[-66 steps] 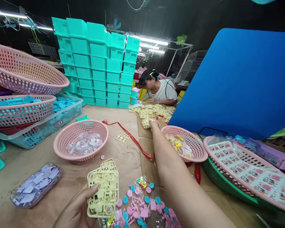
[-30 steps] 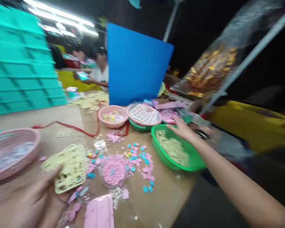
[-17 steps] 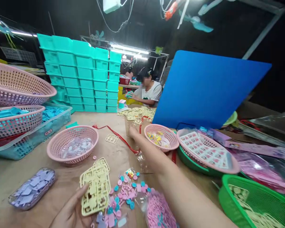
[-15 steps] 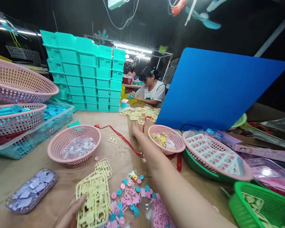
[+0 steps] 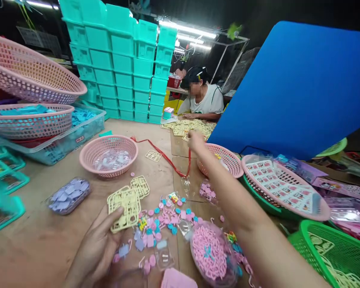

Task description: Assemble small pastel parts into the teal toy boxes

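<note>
My left hand (image 5: 97, 248) sits low at the near edge, thumb and fingers closed on a small stack of pale yellow plastic part frames (image 5: 124, 206). Beside it on the brown table lie scattered pink and blue small parts (image 5: 165, 220) and a clear bag of pink pieces (image 5: 210, 252). My right arm stretches far forward. My right hand (image 5: 196, 140) is at the near edge of a pile of yellow frames (image 5: 186, 128) beside a pink basket (image 5: 228, 154). Its fingers point away from me and are hidden.
A person (image 5: 204, 100) sits behind the yellow pile. A blue board (image 5: 294, 88) stands at the right, stacked teal crates (image 5: 123, 60) at the back. Baskets: pink with clear pieces (image 5: 108, 154), pink with sticker sheets (image 5: 285, 188), green (image 5: 330, 252). A red ribbon (image 5: 165, 158) crosses the table.
A second ago my right hand was over the green basket at the right. It has since swung forward to the yellow pile. My left hand kept hold of the yellow frames.
</note>
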### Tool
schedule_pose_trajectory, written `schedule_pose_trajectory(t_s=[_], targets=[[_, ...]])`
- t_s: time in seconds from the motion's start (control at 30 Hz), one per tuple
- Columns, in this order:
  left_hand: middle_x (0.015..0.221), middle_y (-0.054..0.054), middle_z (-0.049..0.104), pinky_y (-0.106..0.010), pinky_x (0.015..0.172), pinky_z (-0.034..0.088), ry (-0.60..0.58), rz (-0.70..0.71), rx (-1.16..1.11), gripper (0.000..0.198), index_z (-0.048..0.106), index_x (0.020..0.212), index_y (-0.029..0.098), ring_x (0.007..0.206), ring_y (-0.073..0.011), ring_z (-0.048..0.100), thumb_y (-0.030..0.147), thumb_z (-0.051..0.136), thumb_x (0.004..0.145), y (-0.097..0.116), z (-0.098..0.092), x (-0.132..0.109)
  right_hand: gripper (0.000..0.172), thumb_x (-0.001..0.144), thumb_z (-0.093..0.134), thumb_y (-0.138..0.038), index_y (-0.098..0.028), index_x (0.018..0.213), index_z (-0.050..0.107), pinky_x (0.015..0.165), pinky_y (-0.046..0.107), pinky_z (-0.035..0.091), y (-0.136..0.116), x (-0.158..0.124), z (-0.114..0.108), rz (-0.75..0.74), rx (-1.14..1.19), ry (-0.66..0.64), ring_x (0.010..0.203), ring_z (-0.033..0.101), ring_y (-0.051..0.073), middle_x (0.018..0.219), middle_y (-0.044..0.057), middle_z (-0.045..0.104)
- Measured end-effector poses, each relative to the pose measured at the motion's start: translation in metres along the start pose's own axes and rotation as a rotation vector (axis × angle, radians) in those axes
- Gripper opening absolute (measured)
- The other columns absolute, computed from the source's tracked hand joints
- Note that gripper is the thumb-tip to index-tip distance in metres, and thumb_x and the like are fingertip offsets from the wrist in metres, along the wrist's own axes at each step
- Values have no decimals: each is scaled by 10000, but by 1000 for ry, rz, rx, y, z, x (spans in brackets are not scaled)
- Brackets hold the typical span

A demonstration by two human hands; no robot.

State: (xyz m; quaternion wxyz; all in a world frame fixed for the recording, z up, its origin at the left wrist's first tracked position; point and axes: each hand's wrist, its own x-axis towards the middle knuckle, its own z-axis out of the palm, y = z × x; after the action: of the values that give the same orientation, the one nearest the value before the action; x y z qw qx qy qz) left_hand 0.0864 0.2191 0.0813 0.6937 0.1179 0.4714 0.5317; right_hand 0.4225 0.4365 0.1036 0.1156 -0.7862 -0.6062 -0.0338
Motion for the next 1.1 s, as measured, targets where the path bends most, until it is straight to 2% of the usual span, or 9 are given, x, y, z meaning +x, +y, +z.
schedule_pose_trajectory(t_s=[0.1, 0.17, 0.33, 0.5, 0.6, 0.77, 0.9, 1.0, 1.1], targets=[[1175, -98, 752, -225, 739, 641, -78, 85, 40, 496, 647, 1289, 193, 943, -206, 760, 11, 648, 828, 2, 2, -1, 353, 870, 467, -17, -60, 1179, 632, 898, 392, 397, 34, -27, -34, 19, 0, 52, 1145, 510, 319, 1247, 267, 550], [1134, -110, 760, -235, 738, 643, -107, 94, 49, 415, 656, 1249, 160, 920, -201, 760, 25, 624, 859, 0, 1, 1, 358, 874, 448, -18, -55, 1173, 642, 893, 372, 385, 33, -46, -35, -31, 21, 45, 1133, 515, 304, 1248, 269, 564], [1078, -104, 768, -311, 790, 647, -132, 109, -5, 334, 642, 1216, 158, 889, -199, 762, 46, 542, 918, -4, -6, 9, 197, 913, 561, -174, -209, 1009, 729, 816, 239, 430, -54, -65, 29, -245, 138, -204, 958, 628, 199, 1050, 75, 725], [1003, -99, 779, -371, 832, 639, -107, 50, -133, 296, 632, 1166, 147, 844, -202, 766, 50, 493, 923, 4, -23, 22, 322, 922, 593, -262, -138, 1213, 656, 968, 319, 438, -120, -47, 85, -133, 193, -309, 1216, 562, 277, 1365, 179, 597], [946, -124, 778, -422, 853, 632, -86, -17, -225, 277, 632, 1107, 103, 844, -227, 764, 50, 441, 913, 9, -30, 27, 400, 874, 664, -283, -111, 1234, 631, 994, 404, 445, -125, -35, 90, -27, 232, -348, 1267, 524, 333, 1397, 227, 549], [1045, -114, 764, -440, 928, 598, -39, 30, -296, 337, 616, 1147, 126, 995, -237, 740, 14, 465, 867, 11, -34, 32, 304, 894, 644, -317, -109, 1116, 649, 792, 309, 524, -118, -44, 63, -31, 443, -460, 922, 673, 230, 1029, 137, 712], [1149, -105, 741, -385, 943, 587, 39, 184, -296, 274, 614, 1157, 154, 1051, -209, 720, 76, 510, 916, 5, -28, 30, 409, 1049, 300, -407, -168, 1173, 608, 754, 243, 543, -128, -104, 37, -115, 693, -481, 853, 688, 144, 1034, 80, 714], [1228, -94, 722, -368, 1009, 551, -41, 237, -240, 271, 605, 1202, 190, 1136, -200, 688, 146, 572, 937, -5, -15, 20, 363, 979, 484, -487, -195, 1151, 616, 880, 333, 555, -147, -172, 34, -238, 1093, -648, 962, 686, 200, 1017, 69, 718], [1259, -81, 709, -360, 1076, 500, -61, 205, -134, 301, 606, 1237, 226, 1214, -200, 647, 179, 591, 940, -15, -8, 10, 632, 829, 685, -569, -236, 1319, 466, 1012, 415, 506, -164, -225, 40, -222, 1331, -611, 1169, 613, 244, 1236, 78, 644]])
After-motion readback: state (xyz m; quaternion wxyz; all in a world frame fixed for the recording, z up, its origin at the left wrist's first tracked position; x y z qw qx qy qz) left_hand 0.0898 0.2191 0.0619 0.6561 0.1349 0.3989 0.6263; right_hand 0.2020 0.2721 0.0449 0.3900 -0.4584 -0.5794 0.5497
